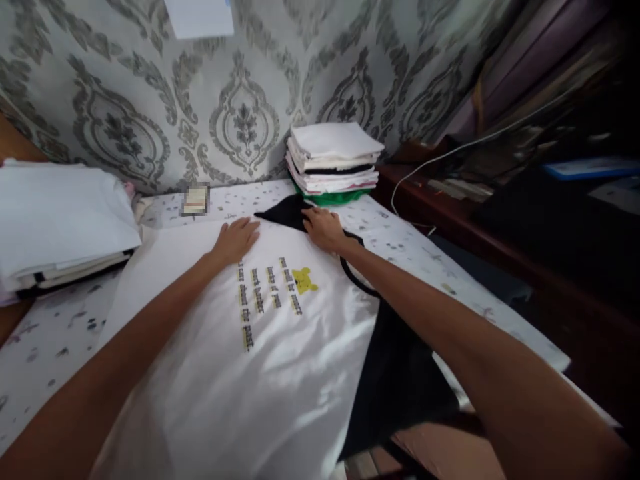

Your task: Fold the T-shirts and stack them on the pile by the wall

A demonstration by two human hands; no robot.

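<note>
Two hands touch a white shirt (pixel 300 360) spread toward six o'clock: the open left hand (pixel 236 240) at eleven, the right hand (pixel 325 230) at twelve on the far black sleeve (pixel 283 212), pinch unclear. The near sleeve (pixel 400 380), seemingly overhanging at five, could drag everything askew.

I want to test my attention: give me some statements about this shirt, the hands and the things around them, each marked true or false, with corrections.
1. The left hand lies on the white part of the shirt. True.
2. The right hand rests on the yellow figure. False: it is on the black sleeve at the far side.
3. A green cloth is at the bottom of the stack by the wall. True.
4. The shirt is folded into a small square. False: it is spread out.
</note>
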